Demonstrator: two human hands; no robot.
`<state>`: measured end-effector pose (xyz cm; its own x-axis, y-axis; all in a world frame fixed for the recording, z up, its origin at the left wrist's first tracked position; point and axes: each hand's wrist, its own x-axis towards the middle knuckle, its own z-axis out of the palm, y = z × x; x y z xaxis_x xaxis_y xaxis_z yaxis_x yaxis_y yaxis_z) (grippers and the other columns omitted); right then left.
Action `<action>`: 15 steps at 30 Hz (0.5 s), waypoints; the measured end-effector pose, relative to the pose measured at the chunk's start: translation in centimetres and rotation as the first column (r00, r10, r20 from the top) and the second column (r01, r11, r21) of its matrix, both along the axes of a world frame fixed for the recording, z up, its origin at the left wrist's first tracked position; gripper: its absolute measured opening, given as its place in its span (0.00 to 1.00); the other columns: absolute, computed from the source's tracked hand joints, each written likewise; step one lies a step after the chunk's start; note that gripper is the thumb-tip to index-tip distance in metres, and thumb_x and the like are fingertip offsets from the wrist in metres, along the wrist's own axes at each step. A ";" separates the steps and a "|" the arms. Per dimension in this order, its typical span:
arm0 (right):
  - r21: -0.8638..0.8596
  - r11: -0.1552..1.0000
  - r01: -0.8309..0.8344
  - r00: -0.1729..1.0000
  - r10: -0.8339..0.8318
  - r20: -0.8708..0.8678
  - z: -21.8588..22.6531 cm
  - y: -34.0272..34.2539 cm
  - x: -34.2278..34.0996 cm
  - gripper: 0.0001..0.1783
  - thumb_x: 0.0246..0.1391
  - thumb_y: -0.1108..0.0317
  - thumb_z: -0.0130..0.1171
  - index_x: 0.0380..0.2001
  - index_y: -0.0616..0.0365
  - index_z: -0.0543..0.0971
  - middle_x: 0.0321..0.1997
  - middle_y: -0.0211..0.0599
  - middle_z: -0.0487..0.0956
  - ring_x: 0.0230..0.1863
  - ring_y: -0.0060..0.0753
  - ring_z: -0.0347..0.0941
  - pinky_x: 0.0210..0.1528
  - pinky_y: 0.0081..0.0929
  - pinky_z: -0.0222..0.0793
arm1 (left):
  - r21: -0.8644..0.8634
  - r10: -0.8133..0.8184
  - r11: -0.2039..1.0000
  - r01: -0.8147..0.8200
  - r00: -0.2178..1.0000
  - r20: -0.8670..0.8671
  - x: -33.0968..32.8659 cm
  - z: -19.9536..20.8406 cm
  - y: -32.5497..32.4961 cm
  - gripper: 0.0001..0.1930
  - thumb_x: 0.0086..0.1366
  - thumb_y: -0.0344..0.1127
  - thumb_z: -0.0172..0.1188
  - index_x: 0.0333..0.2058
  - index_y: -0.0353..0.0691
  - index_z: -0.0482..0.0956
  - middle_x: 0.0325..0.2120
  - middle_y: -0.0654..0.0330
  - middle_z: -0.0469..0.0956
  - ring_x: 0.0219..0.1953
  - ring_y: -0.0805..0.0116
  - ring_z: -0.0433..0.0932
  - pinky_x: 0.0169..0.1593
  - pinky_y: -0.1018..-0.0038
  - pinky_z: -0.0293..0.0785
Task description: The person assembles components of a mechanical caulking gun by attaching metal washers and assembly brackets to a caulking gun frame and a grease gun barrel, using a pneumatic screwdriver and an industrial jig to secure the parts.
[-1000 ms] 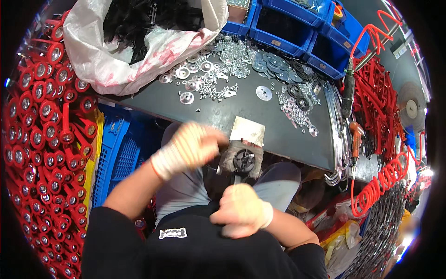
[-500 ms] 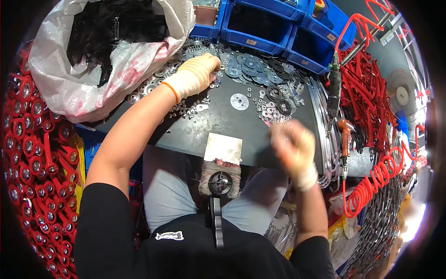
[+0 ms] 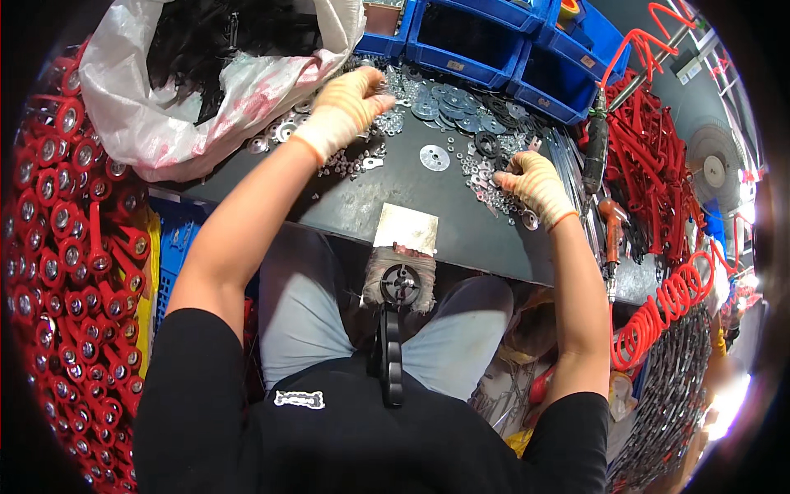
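Note:
My left hand, in a pale banded glove, reaches over small silver springs and hardware at the back of the dark table. Its thumb and forefinger stand apart, with no held thing visible. My right hand, gloved likewise, has its fingers curled down at a scatter of small nuts and washers; whatever its fingertips pinch is too small to make out. Between my hands lies a round silver disc. Near my lap, a black part with a round head and wavy handle rests at a wrapped fixture under a metal plate.
A white woven sack of black pieces stands left, beside heaped red parts. Blue bins line the back, behind stacked discs. At right hang a dark power driver, an orange-handled air tool and a coiled red hose.
My right hand has moved up and away from me, from the table's front edge to the nuts and washers. The left stays by the springs, its thumb now spread from the forefinger. The view shifted slightly.

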<state>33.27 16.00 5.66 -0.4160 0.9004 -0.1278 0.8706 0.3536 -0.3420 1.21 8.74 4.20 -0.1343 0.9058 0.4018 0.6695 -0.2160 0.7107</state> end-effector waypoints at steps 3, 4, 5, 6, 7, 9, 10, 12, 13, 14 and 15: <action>0.658 0.750 -0.074 0.994 0.105 -0.008 -2.2 -1.1 2.8 0.18 0.48 0.59 0.64 0.35 0.63 0.78 0.29 0.49 0.79 0.29 0.43 0.76 0.37 0.34 0.71 | -0.036 -0.325 0.910 0.413 0.763 0.558 6.2 2.9 -8.8 0.17 0.62 0.40 0.62 0.45 0.35 0.76 0.34 0.62 0.80 0.35 0.77 0.75 0.39 0.78 0.73; 0.665 0.747 -0.030 0.963 0.201 -0.182 -2.1 -2.3 2.9 0.15 0.53 0.63 0.60 0.40 0.63 0.77 0.29 0.45 0.78 0.27 0.37 0.74 0.34 0.34 0.71 | 0.048 -0.502 0.844 0.534 0.756 0.420 6.9 2.3 -12.1 0.14 0.63 0.38 0.59 0.46 0.39 0.77 0.34 0.61 0.80 0.33 0.75 0.76 0.39 0.75 0.73; 0.225 0.960 0.169 0.798 0.000 -0.602 -2.3 -4.2 1.6 0.15 0.56 0.64 0.59 0.41 0.64 0.77 0.26 0.36 0.77 0.24 0.26 0.71 0.29 0.27 0.70 | 0.313 -0.597 0.741 0.594 0.796 -0.097 7.6 1.0 -13.8 0.12 0.58 0.33 0.61 0.41 0.42 0.78 0.31 0.61 0.79 0.31 0.68 0.77 0.38 0.71 0.74; -0.063 0.992 0.105 0.657 -0.117 -0.745 -1.2 -6.4 -0.1 0.14 0.56 0.65 0.59 0.40 0.64 0.77 0.25 0.32 0.76 0.23 0.21 0.70 0.27 0.22 0.68 | 0.191 -0.655 0.713 0.675 0.738 -0.164 8.6 -0.8 -15.5 0.13 0.49 0.31 0.64 0.37 0.44 0.78 0.29 0.60 0.76 0.32 0.59 0.77 0.38 0.67 0.73; -0.331 0.943 0.013 0.513 -0.291 -0.808 0.7 -8.9 -0.7 0.13 0.57 0.65 0.59 0.39 0.65 0.78 0.25 0.28 0.75 0.23 0.16 0.68 0.25 0.18 0.66 | 0.264 -0.586 0.750 0.607 0.794 -0.161 9.3 -2.2 -16.3 0.14 0.44 0.30 0.63 0.34 0.42 0.76 0.28 0.61 0.75 0.32 0.56 0.76 0.38 0.66 0.72; -0.418 0.908 -0.026 0.451 -0.362 -0.816 2.3 -12.2 -1.4 0.13 0.57 0.66 0.59 0.39 0.65 0.77 0.24 0.26 0.74 0.21 0.13 0.67 0.22 0.13 0.64 | 0.288 -0.486 0.809 0.512 0.859 -0.161 9.7 -1.9 -17.1 0.17 0.47 0.32 0.61 0.39 0.42 0.76 0.33 0.60 0.76 0.38 0.59 0.75 0.43 0.66 0.69; -0.459 0.887 -0.039 0.374 -0.413 -0.830 2.6 -13.4 -1.5 0.13 0.57 0.66 0.59 0.41 0.65 0.77 0.24 0.26 0.75 0.20 0.13 0.66 0.21 0.14 0.64 | 0.287 -0.497 0.803 0.523 0.852 -0.163 9.7 -2.0 -17.1 0.17 0.47 0.32 0.61 0.39 0.42 0.76 0.33 0.60 0.76 0.38 0.59 0.75 0.43 0.66 0.69; -0.508 0.858 -0.076 0.457 -0.423 -0.782 3.9 -16.0 -1.7 0.17 0.54 0.64 0.61 0.41 0.66 0.76 0.25 0.28 0.76 0.22 0.15 0.69 0.22 0.15 0.65 | 0.320 -0.513 0.785 0.531 0.846 -0.145 9.1 -2.4 -16.7 0.17 0.58 0.43 0.58 0.40 0.36 0.76 0.34 0.53 0.75 0.39 0.53 0.74 0.44 0.65 0.70; -0.544 0.833 -0.104 0.526 -0.418 -0.741 4.5 -17.0 -1.4 0.18 0.53 0.63 0.63 0.41 0.65 0.77 0.26 0.29 0.77 0.23 0.16 0.70 0.22 0.15 0.66 | 0.266 -0.536 0.814 0.516 0.844 0.006 9.5 -1.3 -16.8 0.19 0.49 0.37 0.61 0.41 0.36 0.76 0.37 0.54 0.75 0.42 0.52 0.73 0.48 0.61 0.66; -0.588 0.794 -0.156 0.633 -0.376 -0.677 4.6 -17.4 -1.8 0.18 0.51 0.62 0.64 0.39 0.65 0.77 0.25 0.30 0.77 0.25 0.17 0.71 0.24 0.17 0.67 | 0.215 -0.449 0.886 0.412 0.877 0.170 9.5 -1.1 -18.0 0.19 0.50 0.37 0.61 0.40 0.35 0.76 0.38 0.53 0.75 0.42 0.52 0.73 0.48 0.61 0.66; -0.633 0.751 -0.189 0.730 -0.324 -0.602 4.6 -17.7 -2.4 0.18 0.49 0.61 0.65 0.37 0.65 0.78 0.25 0.31 0.77 0.26 0.18 0.72 0.26 0.18 0.68 | 0.147 -0.349 0.937 0.318 0.878 0.327 9.4 -1.4 -18.7 0.19 0.51 0.38 0.62 0.40 0.33 0.75 0.38 0.53 0.75 0.43 0.52 0.73 0.49 0.60 0.66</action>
<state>30.83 -1.73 10.23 -0.5574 0.7374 -0.3815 0.3440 -0.2130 -0.9145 10.63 -9.95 2.75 0.0263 0.8853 0.4643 0.2653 -0.4540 0.8506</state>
